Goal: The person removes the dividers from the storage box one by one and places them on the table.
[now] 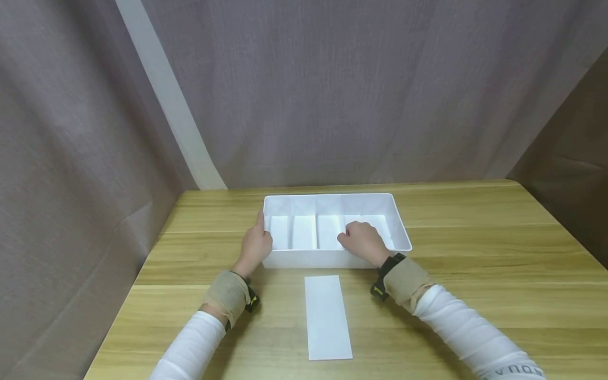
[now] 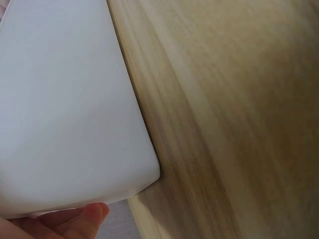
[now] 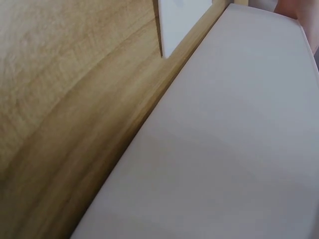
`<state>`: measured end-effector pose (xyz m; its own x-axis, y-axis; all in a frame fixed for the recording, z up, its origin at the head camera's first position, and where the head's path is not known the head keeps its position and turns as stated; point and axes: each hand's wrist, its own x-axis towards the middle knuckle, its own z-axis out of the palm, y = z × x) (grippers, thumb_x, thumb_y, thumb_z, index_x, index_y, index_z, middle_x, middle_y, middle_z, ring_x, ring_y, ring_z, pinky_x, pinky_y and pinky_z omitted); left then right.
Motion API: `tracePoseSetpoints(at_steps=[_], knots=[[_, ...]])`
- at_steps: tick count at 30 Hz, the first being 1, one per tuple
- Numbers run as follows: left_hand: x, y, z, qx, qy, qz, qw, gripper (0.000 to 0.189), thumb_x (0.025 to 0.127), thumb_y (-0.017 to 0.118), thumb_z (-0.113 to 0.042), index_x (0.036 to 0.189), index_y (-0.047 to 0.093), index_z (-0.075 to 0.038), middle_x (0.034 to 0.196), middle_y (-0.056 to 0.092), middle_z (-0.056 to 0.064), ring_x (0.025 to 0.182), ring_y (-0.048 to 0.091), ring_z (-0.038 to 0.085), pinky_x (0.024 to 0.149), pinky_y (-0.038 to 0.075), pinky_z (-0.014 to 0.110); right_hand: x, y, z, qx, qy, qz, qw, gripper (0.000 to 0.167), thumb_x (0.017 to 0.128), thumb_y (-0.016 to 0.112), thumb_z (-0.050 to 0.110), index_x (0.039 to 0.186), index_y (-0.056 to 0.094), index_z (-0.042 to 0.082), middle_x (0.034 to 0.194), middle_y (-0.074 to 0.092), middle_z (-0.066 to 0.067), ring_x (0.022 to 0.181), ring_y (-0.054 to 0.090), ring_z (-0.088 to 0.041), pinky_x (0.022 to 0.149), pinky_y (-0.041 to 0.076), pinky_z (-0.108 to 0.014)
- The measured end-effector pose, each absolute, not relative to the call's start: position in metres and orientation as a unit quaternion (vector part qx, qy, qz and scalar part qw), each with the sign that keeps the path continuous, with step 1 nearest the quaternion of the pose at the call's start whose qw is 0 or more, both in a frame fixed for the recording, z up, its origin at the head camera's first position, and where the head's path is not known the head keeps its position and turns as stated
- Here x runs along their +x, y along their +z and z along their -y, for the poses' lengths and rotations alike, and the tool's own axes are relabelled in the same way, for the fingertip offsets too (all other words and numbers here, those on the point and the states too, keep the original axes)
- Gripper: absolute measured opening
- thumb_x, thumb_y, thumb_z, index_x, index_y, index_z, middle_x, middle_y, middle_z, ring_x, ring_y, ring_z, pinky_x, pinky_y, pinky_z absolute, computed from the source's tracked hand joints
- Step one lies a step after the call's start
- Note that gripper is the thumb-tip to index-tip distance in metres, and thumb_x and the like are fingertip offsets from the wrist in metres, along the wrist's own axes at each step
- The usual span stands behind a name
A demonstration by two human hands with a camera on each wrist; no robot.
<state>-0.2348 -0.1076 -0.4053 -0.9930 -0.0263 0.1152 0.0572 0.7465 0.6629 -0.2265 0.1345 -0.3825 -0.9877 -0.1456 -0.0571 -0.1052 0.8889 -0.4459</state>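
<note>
A white open-topped box with upright dividers sits near the back of the table. My left hand grips its left front corner, index finger pointing along the end wall. Its fingertips show against the box's end wall in the left wrist view. My right hand reaches over the front wall with curled fingers at the rightmost divider, which it seems to pinch; those fingertips are hidden. In the right wrist view the box's front wall fills most of the frame.
A flat white rectangular panel lies on the wooden table in front of the box, between my forearms. A grey curtain hangs behind the table's back edge and along the left side.
</note>
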Motion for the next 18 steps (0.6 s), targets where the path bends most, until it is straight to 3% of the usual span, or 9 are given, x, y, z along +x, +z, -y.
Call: tracePoseSetpoints(at_steps=[18], knots=[[-0.2345, -0.4053, 0.1074, -0.008, -0.362, 0.931, 0.052, 0.059, 0.084, 0.035, -0.003, 0.140, 0.016, 0.001, 0.065, 0.054, 0.019, 0.045, 0.036, 0.017, 0.043, 0.033, 0.027, -0.2258, -0.3855, -0.1343, -0.058, -0.227, -0.972, 0.024, 0.029, 0.078, 0.045, 0.022, 0.052, 0.036, 0.012, 0.049, 0.032, 0.002, 0.046, 0.032, -0.012, 0.042, 0.025, -0.025]])
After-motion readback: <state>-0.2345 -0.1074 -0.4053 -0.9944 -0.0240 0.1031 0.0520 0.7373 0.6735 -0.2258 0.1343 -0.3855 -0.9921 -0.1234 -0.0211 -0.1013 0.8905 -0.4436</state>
